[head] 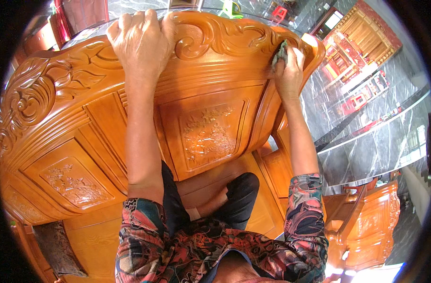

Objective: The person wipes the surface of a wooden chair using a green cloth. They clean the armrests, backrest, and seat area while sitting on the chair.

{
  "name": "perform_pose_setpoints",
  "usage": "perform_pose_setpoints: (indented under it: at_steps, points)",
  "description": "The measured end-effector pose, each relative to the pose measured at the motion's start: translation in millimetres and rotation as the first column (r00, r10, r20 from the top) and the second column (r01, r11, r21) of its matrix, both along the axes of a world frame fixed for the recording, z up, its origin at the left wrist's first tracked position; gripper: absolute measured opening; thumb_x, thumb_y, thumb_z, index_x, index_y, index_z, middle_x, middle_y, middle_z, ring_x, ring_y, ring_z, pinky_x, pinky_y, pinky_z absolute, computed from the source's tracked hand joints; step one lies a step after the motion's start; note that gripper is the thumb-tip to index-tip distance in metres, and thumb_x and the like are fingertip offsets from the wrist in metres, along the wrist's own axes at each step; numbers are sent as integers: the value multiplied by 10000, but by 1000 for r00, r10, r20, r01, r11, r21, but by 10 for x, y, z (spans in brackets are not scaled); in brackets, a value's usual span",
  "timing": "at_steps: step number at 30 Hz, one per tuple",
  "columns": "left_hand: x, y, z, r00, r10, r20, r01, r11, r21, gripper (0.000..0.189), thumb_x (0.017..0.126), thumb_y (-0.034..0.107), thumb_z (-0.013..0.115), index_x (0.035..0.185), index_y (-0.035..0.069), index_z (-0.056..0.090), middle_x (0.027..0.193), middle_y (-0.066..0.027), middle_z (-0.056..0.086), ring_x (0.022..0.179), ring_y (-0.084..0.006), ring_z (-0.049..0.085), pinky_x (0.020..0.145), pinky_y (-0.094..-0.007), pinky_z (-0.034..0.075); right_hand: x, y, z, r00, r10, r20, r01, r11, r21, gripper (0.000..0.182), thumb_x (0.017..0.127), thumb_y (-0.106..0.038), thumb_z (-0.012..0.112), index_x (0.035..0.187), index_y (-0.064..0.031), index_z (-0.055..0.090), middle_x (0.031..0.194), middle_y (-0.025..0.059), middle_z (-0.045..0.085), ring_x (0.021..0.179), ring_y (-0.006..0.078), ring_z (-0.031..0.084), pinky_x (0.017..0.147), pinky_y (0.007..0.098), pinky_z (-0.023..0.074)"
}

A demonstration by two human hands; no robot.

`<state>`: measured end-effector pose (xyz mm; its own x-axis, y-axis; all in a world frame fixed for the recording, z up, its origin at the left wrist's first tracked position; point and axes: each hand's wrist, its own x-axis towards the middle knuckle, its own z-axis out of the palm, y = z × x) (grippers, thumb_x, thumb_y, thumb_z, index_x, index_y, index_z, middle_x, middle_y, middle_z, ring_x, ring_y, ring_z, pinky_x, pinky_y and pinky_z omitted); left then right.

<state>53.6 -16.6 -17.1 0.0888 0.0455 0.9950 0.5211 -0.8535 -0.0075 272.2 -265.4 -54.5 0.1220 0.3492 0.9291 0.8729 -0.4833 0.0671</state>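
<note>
A carved wooden sofa backrest (208, 76) with scrollwork along its top rail spans the view in front of me. My left hand (143, 40) rests over the top rail, its back towards me and its fingertips hidden behind the edge. Near the right end of the rail, my right hand (290, 72) holds a greenish cloth (280, 55) against the carving. Below the rail, a panel with a carved relief (212, 136) lies between my forearms. My legs are folded on the wooden seat (91, 226).
At the lower left a dark cushion (56, 247) lies on the seat. Another carved wooden seat (367, 226) stands at the lower right. Beyond the sofa are a grey marbled floor (318, 95), a red plastic stool (279, 14) and a green plastic item (231, 10).
</note>
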Motion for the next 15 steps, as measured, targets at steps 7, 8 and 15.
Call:
perform_pose_setpoints:
  at_steps: [7, 8, 15]
  points:
    - [-27, -50, 18, 999, 26, -34, -27, 999, -33, 311, 841, 320, 606, 714, 39, 648, 727, -91, 667, 785, -264, 578, 827, -441, 367, 205, -36, 101, 987, -22, 158, 39, 994, -106, 426, 771, 73, 551, 1194, 25, 537, 1154, 200, 544, 1092, 365, 532, 950, 421, 434]
    - [-16, -52, 17, 999, 31, -25, -32, 999, -28, 310, 840, 320, 607, 713, 40, 646, 726, -90, 665, 783, -264, 576, 826, -440, 368, 257, -75, 74, 987, -36, 156, 52, 993, -101, 435, 766, 78, 549, 1198, 24, 535, 1156, 200, 544, 1089, 366, 534, 948, 424, 435]
    - [-80, -47, 9, 998, 5, -70, -9, 998, -55, 309, 839, 327, 621, 728, 39, 633, 736, -94, 648, 801, -284, 580, 839, -437, 376, 167, -56, 142, 940, -247, -234, 237, 969, -71, 405, 770, -49, 550, 1169, 21, 530, 1119, 239, 518, 1066, 418, 522, 869, 467, 467]
